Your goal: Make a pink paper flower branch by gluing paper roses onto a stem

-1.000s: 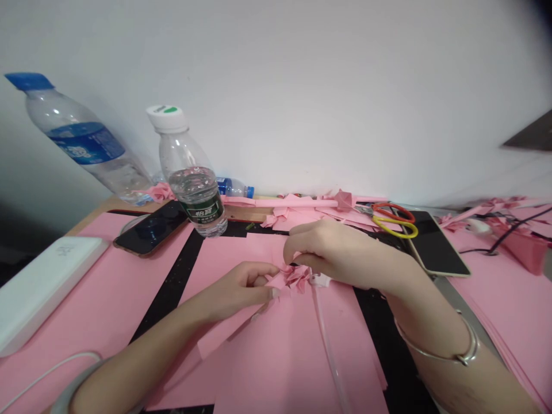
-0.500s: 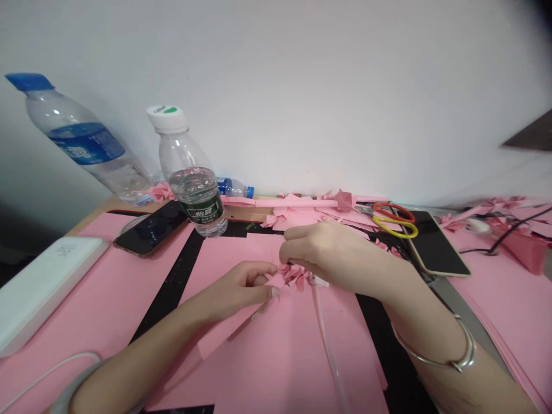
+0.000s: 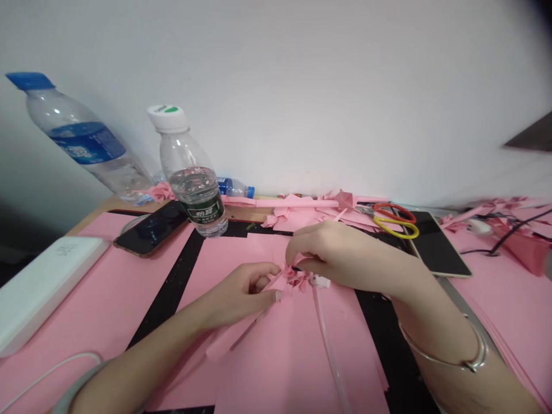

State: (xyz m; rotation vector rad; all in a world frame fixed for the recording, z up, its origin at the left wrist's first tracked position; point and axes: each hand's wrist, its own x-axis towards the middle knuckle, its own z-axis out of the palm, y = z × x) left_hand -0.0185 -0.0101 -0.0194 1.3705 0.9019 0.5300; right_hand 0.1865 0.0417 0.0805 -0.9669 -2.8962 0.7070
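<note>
A folded pink paper strip [image 3: 228, 340] runs between the thumb and fingers of my left hand [image 3: 241, 294], which is closed on it. At the strip's upper end sits a crinkled pink paper flower [image 3: 298, 280]. My right hand [image 3: 338, 250] reaches over from the right, its fingertips pinched at the flower's top edge; a small dark spot by the fingertips is too small to name. Just right of the flower lies a small white piece [image 3: 319, 282], with a thin clear strip [image 3: 328, 345] running down from it over the pink paper sheets [image 3: 276, 374].
A water bottle [image 3: 202, 192] and a larger blue-capped bottle [image 3: 92, 144] stand back left, near a phone [image 3: 153, 230] and a white power bank [image 3: 52, 287]. Scissors [image 3: 397, 229] lie by another phone [image 3: 440, 241] at right. Pink paper pieces [image 3: 302, 215] line the wall.
Both hands have shifted slightly to the right, the left taking the paper strip along. My right fingertips have lifted a little from the left, showing more of the flower.
</note>
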